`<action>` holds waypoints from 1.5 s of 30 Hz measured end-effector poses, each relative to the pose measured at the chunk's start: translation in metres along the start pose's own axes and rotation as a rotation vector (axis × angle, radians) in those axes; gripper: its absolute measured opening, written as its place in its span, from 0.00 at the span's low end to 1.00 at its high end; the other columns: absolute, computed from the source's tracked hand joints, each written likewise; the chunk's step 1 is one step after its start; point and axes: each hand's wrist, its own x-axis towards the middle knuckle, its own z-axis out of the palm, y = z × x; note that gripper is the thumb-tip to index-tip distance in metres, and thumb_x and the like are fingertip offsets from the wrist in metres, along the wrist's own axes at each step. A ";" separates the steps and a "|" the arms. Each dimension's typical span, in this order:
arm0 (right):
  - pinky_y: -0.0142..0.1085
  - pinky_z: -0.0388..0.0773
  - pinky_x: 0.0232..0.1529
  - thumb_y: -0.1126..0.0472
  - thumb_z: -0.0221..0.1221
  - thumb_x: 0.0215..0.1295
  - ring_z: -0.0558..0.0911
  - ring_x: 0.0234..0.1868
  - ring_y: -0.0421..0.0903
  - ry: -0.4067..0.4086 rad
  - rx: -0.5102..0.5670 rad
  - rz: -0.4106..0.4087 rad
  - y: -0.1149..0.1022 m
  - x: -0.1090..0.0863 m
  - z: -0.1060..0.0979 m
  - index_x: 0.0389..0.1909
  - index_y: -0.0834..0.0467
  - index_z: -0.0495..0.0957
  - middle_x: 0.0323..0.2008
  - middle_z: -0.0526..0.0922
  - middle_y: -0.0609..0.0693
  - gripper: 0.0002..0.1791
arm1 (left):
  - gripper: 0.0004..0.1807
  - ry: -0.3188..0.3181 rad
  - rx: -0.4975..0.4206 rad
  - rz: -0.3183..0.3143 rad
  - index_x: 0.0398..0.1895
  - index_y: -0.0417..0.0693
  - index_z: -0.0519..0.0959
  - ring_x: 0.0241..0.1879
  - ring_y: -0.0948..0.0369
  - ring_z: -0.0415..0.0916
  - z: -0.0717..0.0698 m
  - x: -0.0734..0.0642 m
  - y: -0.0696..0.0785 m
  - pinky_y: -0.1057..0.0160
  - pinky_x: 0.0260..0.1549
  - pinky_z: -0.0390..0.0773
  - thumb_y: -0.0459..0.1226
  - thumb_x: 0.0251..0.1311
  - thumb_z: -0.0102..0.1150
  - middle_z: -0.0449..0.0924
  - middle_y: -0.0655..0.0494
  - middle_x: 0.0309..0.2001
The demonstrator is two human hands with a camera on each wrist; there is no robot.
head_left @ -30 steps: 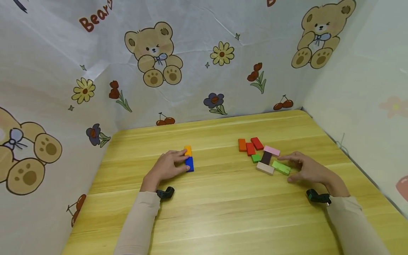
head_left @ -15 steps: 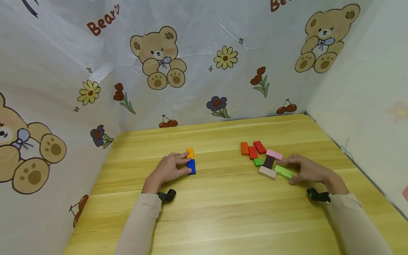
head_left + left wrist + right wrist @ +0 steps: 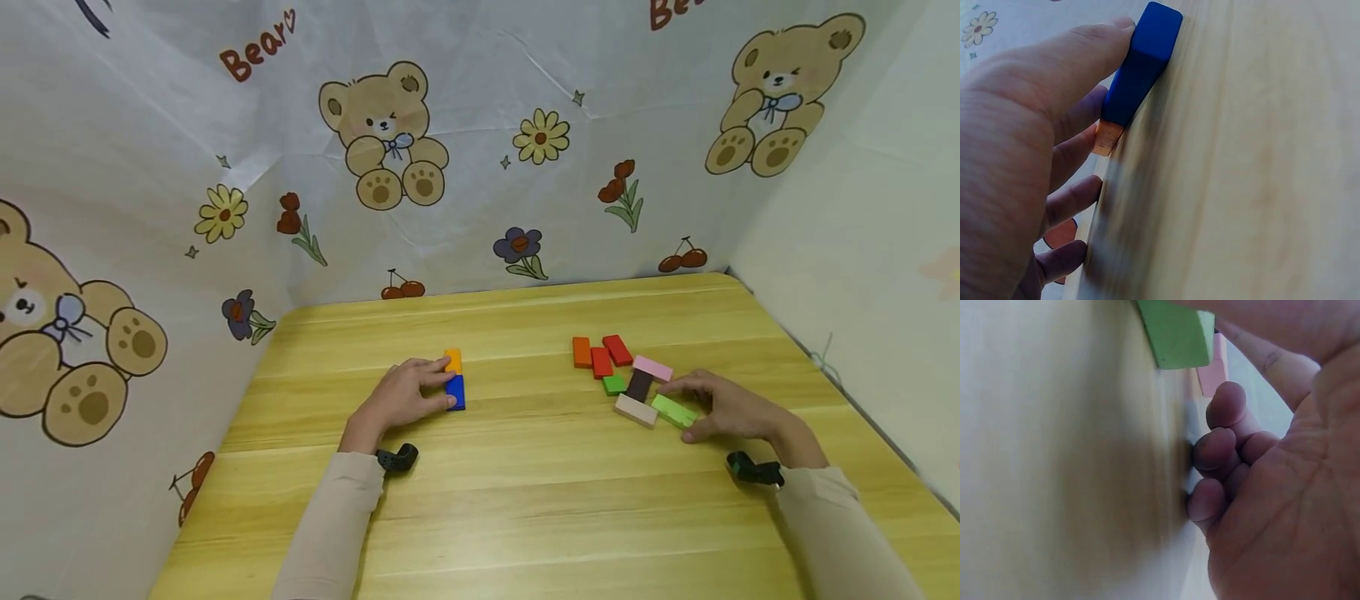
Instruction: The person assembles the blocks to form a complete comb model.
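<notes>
Before a wrinkled bear-print sheet [image 3: 465, 92], on your wood-grain table [image 3: 540, 500], your left hand [image 3: 401, 395], fingers apart, touches the smooth blue block [image 3: 457, 388]; at its three o'clock, your right hand [image 3: 731, 408] pinches the oblong lime block [image 3: 672, 410].

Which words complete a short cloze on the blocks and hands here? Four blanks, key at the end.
1. The thumb of the left hand touches the ____ block, which lies end to end with the yellow block.
2. The thumb of the right hand is at a light ____ block.
3. The dark brown block lies between the beige block and the ____ block.
4. Near the orange block lie ____ red blocks.

Missing words: blue; green; pink; two.
</notes>
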 end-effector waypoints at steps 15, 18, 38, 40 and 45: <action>0.34 0.71 0.52 0.49 0.78 0.47 0.69 0.52 0.39 0.070 -0.014 0.018 0.000 -0.011 0.009 0.60 0.44 0.78 0.56 0.74 0.50 0.36 | 0.34 -0.026 -0.005 0.013 0.69 0.64 0.73 0.73 0.56 0.61 0.003 0.000 0.002 0.39 0.70 0.58 0.64 0.62 0.58 0.62 0.69 0.76; 0.34 0.70 0.51 0.48 0.78 0.47 0.69 0.52 0.42 0.082 -0.017 0.028 -0.002 -0.008 0.008 0.60 0.44 0.78 0.56 0.74 0.51 0.37 | 0.33 -0.017 -0.009 0.003 0.69 0.65 0.73 0.74 0.56 0.61 0.001 -0.001 0.001 0.38 0.70 0.56 0.63 0.62 0.58 0.61 0.70 0.76; 0.37 0.57 0.31 0.49 0.79 0.46 0.59 0.35 0.45 0.367 -0.052 -0.046 -0.040 0.014 0.006 0.58 0.50 0.78 0.36 0.65 0.57 0.36 | 0.33 -0.007 -0.008 -0.012 0.69 0.67 0.73 0.74 0.56 0.61 -0.004 0.000 -0.003 0.36 0.70 0.55 0.64 0.62 0.58 0.63 0.68 0.75; 0.37 0.58 0.31 0.48 0.79 0.45 0.59 0.35 0.44 0.384 -0.067 -0.037 -0.045 0.014 0.007 0.58 0.49 0.79 0.36 0.65 0.56 0.36 | 0.33 -0.016 -0.012 -0.021 0.69 0.67 0.73 0.74 0.56 0.60 -0.004 0.000 -0.002 0.36 0.70 0.54 0.64 0.61 0.58 0.62 0.70 0.75; 0.35 0.58 0.30 0.47 0.79 0.45 0.60 0.35 0.44 0.413 -0.079 -0.047 -0.061 0.017 0.011 0.55 0.51 0.80 0.35 0.65 0.53 0.35 | 0.34 -0.030 -0.022 -0.026 0.69 0.66 0.73 0.75 0.56 0.60 -0.003 0.001 0.001 0.34 0.71 0.51 0.64 0.61 0.59 0.61 0.71 0.76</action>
